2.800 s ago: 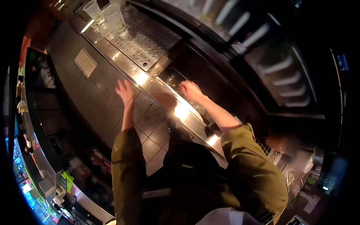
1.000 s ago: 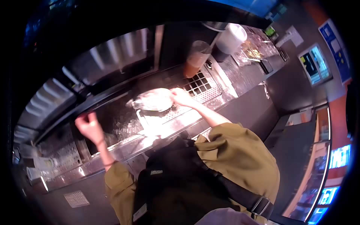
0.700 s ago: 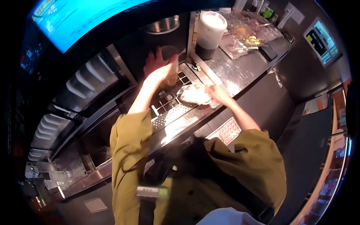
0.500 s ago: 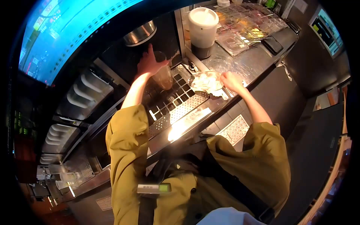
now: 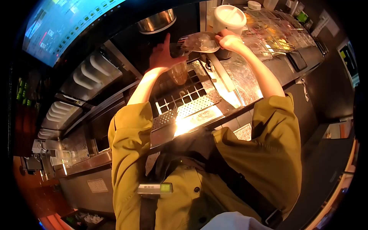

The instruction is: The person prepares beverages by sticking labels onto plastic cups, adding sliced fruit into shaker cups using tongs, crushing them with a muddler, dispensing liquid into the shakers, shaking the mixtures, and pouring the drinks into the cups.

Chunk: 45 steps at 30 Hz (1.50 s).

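Note:
My left hand is around the upper part of a tall clear cup, its thumb across the near side and its index finger pointing up. The cup stands tilted above the black grid of the counter, with something brownish showing through its wall. My right hand is closed on the handle end of a clear scoop. That scoop is held up at the cup's mouth, and pale pieces that look like ice show in it. The cup's rim is partly hidden by the hand and scoop.
A white-lidded tub stands just behind my right hand. Several clear food containers with utensils cover the counter's right side. A perforated metal strip borders the grid. A steel cylinder hangs above, and a lit screen is at upper left.
My right hand has lifted the scoop up and left from the counter to the cup's mouth. My left hand still has the cup. The whole view has shifted slightly.

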### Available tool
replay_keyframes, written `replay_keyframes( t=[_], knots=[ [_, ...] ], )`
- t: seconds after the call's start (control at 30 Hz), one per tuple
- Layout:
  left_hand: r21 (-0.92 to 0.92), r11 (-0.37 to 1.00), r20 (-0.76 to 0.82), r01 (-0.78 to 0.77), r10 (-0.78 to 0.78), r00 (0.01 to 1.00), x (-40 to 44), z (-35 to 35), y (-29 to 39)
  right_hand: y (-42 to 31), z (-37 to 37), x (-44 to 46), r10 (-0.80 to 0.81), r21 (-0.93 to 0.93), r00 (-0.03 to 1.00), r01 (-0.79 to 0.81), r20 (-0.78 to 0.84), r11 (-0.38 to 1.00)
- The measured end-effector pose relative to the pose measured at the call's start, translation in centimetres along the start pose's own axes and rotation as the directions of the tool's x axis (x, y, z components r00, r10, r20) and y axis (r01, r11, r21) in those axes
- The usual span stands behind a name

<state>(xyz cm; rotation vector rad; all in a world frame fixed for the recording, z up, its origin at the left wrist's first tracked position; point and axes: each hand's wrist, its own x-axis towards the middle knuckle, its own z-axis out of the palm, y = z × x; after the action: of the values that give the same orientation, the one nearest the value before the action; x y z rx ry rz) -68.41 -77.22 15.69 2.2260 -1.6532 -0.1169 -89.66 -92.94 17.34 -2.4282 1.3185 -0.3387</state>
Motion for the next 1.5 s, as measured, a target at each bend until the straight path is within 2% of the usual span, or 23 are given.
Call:
replay_keyframes(
  t=[0.1,0.13,0.33,0.43,0.53,0.6,0.67,0.8,0.9,0.97,1.03,1.07,1.13,1.17,1.2,1.23,1.3,1.37,1.43,1.5],
  knots=[
    [-0.017,0.998,0.001,-0.066,0.066,0.998,-0.6,0.2,-0.5,-2.6,-1.2,0.4,-0.058,-0.177,0.998,0.059,0.007,0.982],
    [-0.041,0.998,-0.001,-0.057,0.057,0.998,-0.6,0.4,-0.6,-2.2,-0.8,1.1,-0.176,-0.255,0.984,0.162,-0.036,0.953],
    [-0.208,0.977,-0.028,-0.052,0.048,0.998,-0.6,0.9,-0.7,-4.2,-2.8,0.6,-0.114,-0.353,0.993,0.107,0.001,0.93],
    [-0.294,0.953,-0.064,-0.072,0.056,0.996,-0.8,1.1,-0.8,-2.9,-2.6,0.5,-0.181,-0.356,0.983,0.167,-0.006,0.919],
    [-0.342,0.935,-0.107,-0.097,0.064,0.992,-0.9,1.2,-0.7,-2.4,-1.9,-0.1,-0.08,-0.323,0.996,0.084,0.025,0.943],
    [-0.361,0.927,-0.126,-0.101,0.059,0.99,-1.2,1.1,-0.6,-2.1,-1.6,-0.7,-0.039,-0.235,0.999,0.046,0.033,0.971],
    [-0.349,0.935,-0.144,-0.065,0.015,0.989,-1.2,1.7,-0.8,-1.8,-1.2,-0.7,-0.021,-0.168,0.999,0.029,0.05,0.985],
    [-0.339,0.941,-0.177,-0.004,-0.059,0.982,-2.0,1.4,-0.1,-2.2,-1.4,-0.7,-0.038,-0.156,0.997,0.047,0.066,0.987],
    [-0.379,0.925,-0.232,0.021,-0.117,0.966,-3.0,1.6,-0.4,-2.7,-1.3,-0.7,0.007,-0.17,0.994,0.011,0.106,0.985],
    [-0.429,0.901,-0.242,0.061,-0.18,0.954,-4.0,1.3,-1.2,-1.5,0.7,-0.2,-0.102,-0.147,0.995,0.098,-0.023,0.984],
    [-0.478,0.878,-0.28,0.019,-0.174,0.944,-5.3,1.3,-2.9,-3.5,0.7,-1.5,-0.146,-0.019,0.989,0.146,-0.009,0.989],
    [-0.445,0.895,-0.279,0.035,-0.176,0.944,-6.3,0.5,-3.1,-3.2,1.4,-1.9,-0.407,-0.165,0.913,0.405,0.02,0.899],
    [-0.35,0.935,-0.338,0.049,-0.175,0.925,-8.3,-1.4,-4.0,0.6,5.4,2.3,-0.661,-0.449,0.732,0.652,0.164,0.611],
    [-0.288,0.957,-0.382,0.031,-0.144,0.913,-9.2,-2.0,-4.3,-0.4,4.9,1.3,-0.735,-0.453,0.678,0.664,0.029,0.595],
    [-0.32,0.94,-0.324,0.118,-0.226,0.919,-10.5,-3.1,-4.1,-3.0,3.8,-0.1,-0.641,-0.542,0.764,0.571,0.075,0.617],
    [-0.358,0.913,-0.256,0.193,-0.295,0.921,-11.7,-4.0,-4.3,-6.8,2.7,-1.3,-0.589,-0.47,0.807,0.538,0.045,0.7],
    [-0.291,0.953,-0.434,0.089,-0.214,0.875,-14.0,-4.8,-6.9,-14.5,0.5,-3.5,-0.476,-0.307,0.879,0.449,-0.016,0.839],
    [-0.273,0.939,-0.397,0.211,-0.31,0.864,-16.7,-7.2,-9.0,-19.0,0.6,-4.5,-0.425,-0.346,0.884,0.468,0.197,0.813],
    [-0.298,0.912,-0.378,0.282,-0.384,0.842,-20.0,-10.2,-11.7,-24.1,2.3,-4.7,-0.552,-0.288,0.792,0.609,0.26,0.739],
    [-0.316,0.899,-0.418,0.303,-0.419,0.806,-23.5,-12.6,-14.7,-27.6,5.1,-5.0,-0.631,-0.142,0.727,0.678,0.272,0.721]
  ],
)
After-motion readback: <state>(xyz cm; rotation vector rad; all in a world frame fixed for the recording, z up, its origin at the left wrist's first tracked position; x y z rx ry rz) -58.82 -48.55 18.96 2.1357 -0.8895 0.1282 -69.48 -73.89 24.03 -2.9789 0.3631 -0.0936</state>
